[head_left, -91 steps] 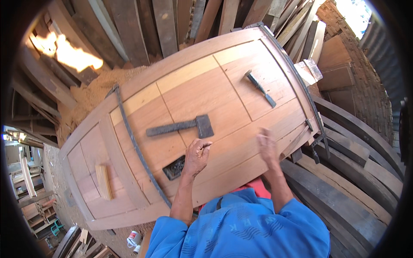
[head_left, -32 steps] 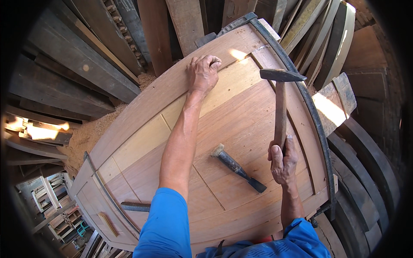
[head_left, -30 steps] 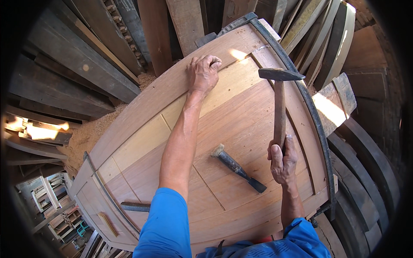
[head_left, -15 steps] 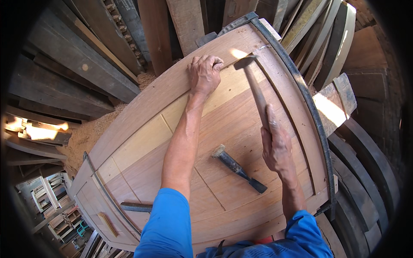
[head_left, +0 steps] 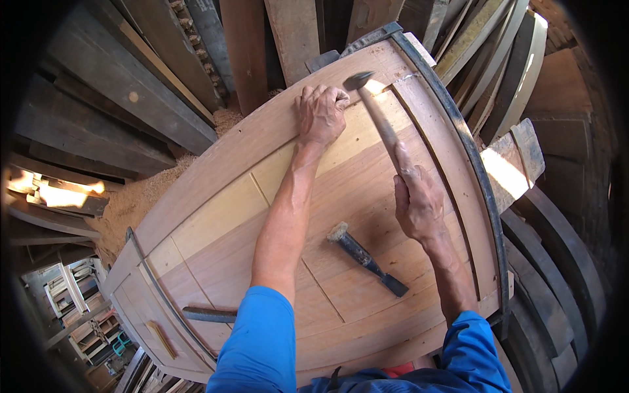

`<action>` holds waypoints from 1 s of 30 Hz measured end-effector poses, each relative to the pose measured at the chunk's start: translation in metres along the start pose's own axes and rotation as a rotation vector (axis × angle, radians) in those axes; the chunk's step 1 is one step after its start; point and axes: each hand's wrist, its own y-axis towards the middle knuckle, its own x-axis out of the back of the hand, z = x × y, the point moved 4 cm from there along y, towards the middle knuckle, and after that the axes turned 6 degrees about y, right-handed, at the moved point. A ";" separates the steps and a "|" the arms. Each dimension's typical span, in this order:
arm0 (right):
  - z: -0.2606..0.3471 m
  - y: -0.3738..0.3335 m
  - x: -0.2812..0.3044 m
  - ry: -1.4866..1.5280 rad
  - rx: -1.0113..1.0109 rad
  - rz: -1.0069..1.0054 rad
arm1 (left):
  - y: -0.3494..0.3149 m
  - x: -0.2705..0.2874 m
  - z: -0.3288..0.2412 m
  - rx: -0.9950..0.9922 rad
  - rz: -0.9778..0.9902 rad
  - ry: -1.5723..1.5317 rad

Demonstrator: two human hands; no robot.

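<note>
A large wooden door panel (head_left: pixel 367 216) lies flat in front of me, with reddish and pale yellow boards inside a frame. My right hand (head_left: pixel 419 202) is wrapped round the wooden handle of a hammer (head_left: pixel 379 116). Its dark metal head is up near the panel's far rail, just right of my left hand (head_left: pixel 322 112). That left hand rests on the far rail's inner edge, fingers curled and thumb pressed against them. Whatever they pinch, if anything, is hidden. Nearer to me, a chisel (head_left: pixel 369 260) with a dark handle lies on the boards, below and left of my right hand.
A dark metal clamp bar (head_left: pixel 468 144) runs along the panel's right end; a second clamp bar (head_left: pixel 167 295) crosses its left part. A small wood strip (head_left: pixel 161 339) lies at the left end. Planks (head_left: pixel 114 108) lean all around, with sawdust (head_left: pixel 147 200) below them.
The hammer head has come up and left, closer to my left hand. My right hand has shifted slightly along with it. The left hand keeps its place on the rail; the chisel lies still.
</note>
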 end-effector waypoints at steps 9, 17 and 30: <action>0.012 0.016 0.006 -0.187 -0.258 0.298 | 0.000 -0.002 0.005 0.004 0.025 0.016; 0.018 0.007 0.015 0.006 0.135 -0.083 | -0.028 0.019 -0.002 0.029 0.022 0.015; 0.005 0.014 0.000 -0.077 -0.056 0.137 | -0.039 0.009 0.000 0.078 -0.089 0.116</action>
